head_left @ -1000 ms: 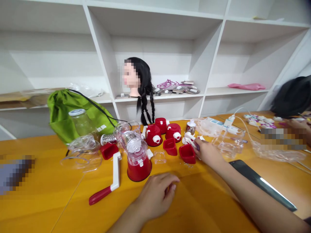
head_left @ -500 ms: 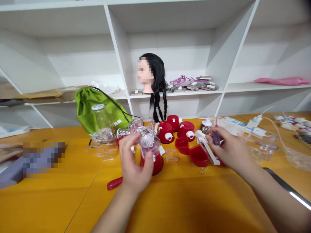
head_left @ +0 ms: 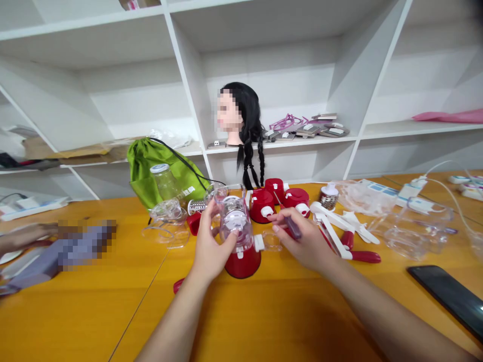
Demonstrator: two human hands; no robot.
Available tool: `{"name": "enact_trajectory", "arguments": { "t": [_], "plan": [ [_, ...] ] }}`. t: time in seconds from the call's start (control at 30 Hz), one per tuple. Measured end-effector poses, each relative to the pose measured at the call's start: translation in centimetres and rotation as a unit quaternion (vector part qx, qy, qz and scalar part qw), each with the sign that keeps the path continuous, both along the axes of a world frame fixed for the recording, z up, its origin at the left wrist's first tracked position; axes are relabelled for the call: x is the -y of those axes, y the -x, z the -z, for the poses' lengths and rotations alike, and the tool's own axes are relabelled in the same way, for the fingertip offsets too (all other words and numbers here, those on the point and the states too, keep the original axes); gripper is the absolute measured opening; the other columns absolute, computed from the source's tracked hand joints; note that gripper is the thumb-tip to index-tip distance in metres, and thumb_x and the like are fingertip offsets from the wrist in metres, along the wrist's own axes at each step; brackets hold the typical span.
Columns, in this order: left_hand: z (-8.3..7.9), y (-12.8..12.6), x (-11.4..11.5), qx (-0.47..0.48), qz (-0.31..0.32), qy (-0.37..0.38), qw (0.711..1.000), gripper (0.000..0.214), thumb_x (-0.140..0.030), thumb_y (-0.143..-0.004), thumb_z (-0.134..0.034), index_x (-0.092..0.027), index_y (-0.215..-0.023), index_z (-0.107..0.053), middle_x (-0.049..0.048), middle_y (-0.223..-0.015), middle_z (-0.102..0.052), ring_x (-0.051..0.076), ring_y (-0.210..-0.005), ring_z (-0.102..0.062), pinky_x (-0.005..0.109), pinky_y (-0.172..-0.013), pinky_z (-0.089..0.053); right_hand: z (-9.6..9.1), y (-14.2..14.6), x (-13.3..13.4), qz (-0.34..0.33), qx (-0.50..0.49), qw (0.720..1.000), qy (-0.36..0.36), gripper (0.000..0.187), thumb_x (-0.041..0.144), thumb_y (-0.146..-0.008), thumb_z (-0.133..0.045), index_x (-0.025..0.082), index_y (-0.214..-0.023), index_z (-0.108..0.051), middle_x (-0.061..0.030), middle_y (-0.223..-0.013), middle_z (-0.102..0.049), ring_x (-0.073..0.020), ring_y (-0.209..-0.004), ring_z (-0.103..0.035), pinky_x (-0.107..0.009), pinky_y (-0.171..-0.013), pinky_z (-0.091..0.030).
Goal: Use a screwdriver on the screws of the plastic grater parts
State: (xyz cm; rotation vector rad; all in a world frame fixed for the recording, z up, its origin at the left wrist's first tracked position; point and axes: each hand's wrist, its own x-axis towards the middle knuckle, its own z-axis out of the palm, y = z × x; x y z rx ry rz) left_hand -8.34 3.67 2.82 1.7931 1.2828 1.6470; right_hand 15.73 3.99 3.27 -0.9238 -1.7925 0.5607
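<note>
My left hand (head_left: 209,246) is closed around a clear plastic housing (head_left: 240,234). This housing stands upright on a red cone-shaped base (head_left: 243,264) with a white knob (head_left: 259,242) at its right side. In my right hand (head_left: 311,244) is a screwdriver (head_left: 293,228) with a dark purple handle, its thin shaft pointing up and away to the left. The right hand is just right of the housing, apart from it. Behind it are red bases (head_left: 296,201) with white knobs, and a metal grater drum (head_left: 329,196) with a white top.
White-and-red handle parts (head_left: 334,234) lie to the right, near clear plastic pieces (head_left: 411,231) and a black phone (head_left: 449,296). A green drawstring bag (head_left: 143,173) and glass jar (head_left: 164,181) stand back left. Another person's hand (head_left: 30,236) is at far left.
My right hand has moved left with the screwdriver, from over the white handle to near the clear housing. My left hand keeps hold of the housing. The view has shifted slightly.
</note>
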Motion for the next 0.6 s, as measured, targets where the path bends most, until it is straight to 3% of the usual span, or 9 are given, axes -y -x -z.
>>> {"name": "enact_trajectory", "arguments": {
  "t": [0.1,0.27,0.47,0.6],
  "plan": [
    [-0.8,0.5,0.5,0.046,0.134,0.022,0.99,0.078,-0.016,-0.08,-0.065,-0.024,-0.152,-0.037,0.0148,-0.15,-0.051,0.031,-0.145,-0.044,0.051,-0.118,-0.038,0.9,-0.2,-0.4,-0.004,-0.066,0.997,0.036,0.009,0.031,-0.096,-0.059,0.026,-0.101,-0.053,-0.0079,-0.115,-0.073,-0.0202,-0.096,-0.072,-0.035,-0.084,-0.057],
    [-1.4,1.2,0.8,0.178,0.29,0.127,0.932,0.064,-0.016,-0.078,-0.067,-0.026,-0.138,-0.047,0.0152,-0.144,-0.059,0.033,-0.13,-0.059,0.046,-0.098,-0.055,0.6,-0.2,-0.7,0.022,-0.083,0.996,0.035,0.013,0.03,-0.091,-0.063,0.025,-0.098,-0.053,-0.0089,-0.124,-0.071,-0.0238,-0.111,-0.069,-0.04,-0.095,-0.053],
    [-1.8,2.0,0.8,0.213,0.347,0.17,0.897,0.053,-0.025,-0.077,-0.075,-0.023,-0.127,-0.058,0.0144,-0.136,-0.064,0.03,-0.115,-0.068,0.042,-0.095,-0.057,0.3,-1.0,-1.3,0.089,-0.014,0.995,0.043,0.01,0.032,-0.091,-0.062,0.025,-0.095,-0.055,-0.0037,-0.107,-0.075,-0.021,-0.093,-0.071,-0.033,-0.082,-0.052],
    [-2.3,3.2,0.9,0.198,0.336,0.21,0.897,0.05,-0.026,-0.077,-0.078,-0.021,-0.124,-0.064,0.0156,-0.138,-0.064,0.031,-0.104,-0.072,0.045,-0.089,-0.059,0.5,-1.9,-1.9,0.148,0.196,0.969,0.03,0.015,0.038,-0.092,-0.062,0.026,-0.099,-0.055,-0.0002,-0.091,-0.073,-0.0198,-0.077,-0.067,-0.03,-0.068,-0.049]
  ]
}}
